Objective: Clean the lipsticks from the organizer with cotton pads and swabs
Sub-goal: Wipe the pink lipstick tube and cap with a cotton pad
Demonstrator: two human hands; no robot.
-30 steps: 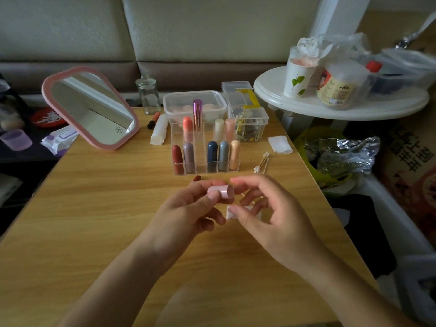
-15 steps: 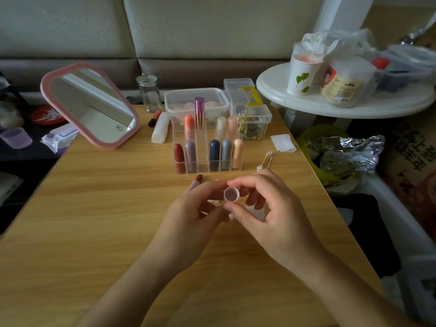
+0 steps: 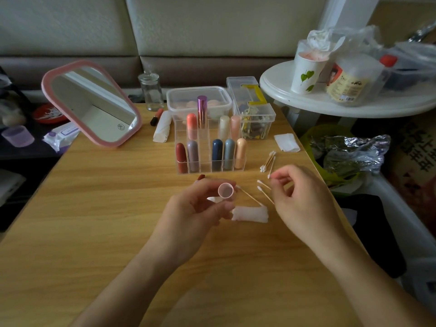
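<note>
lipstick (image 3: 201,177) mostly hidden behind left hand (image 3: 195,208); box (image 3: 186,96) contents too blurred to tell

The left forearm (image 3: 132,279) enters from 7 o'clock and the right forearm (image 3: 368,282) from 5 o'clock, both bare, converging toward centre. The left hand (image 3: 195,208) reaches toward 1 o'clock, thumb and curled fingers pinching a pink cap (image 3: 225,190). The right hand (image 3: 304,204), at its 3 o'clock and apart from it, points toward 11 o'clock, fingers curled, fingertips pinching cotton swabs (image 3: 264,194).
</note>
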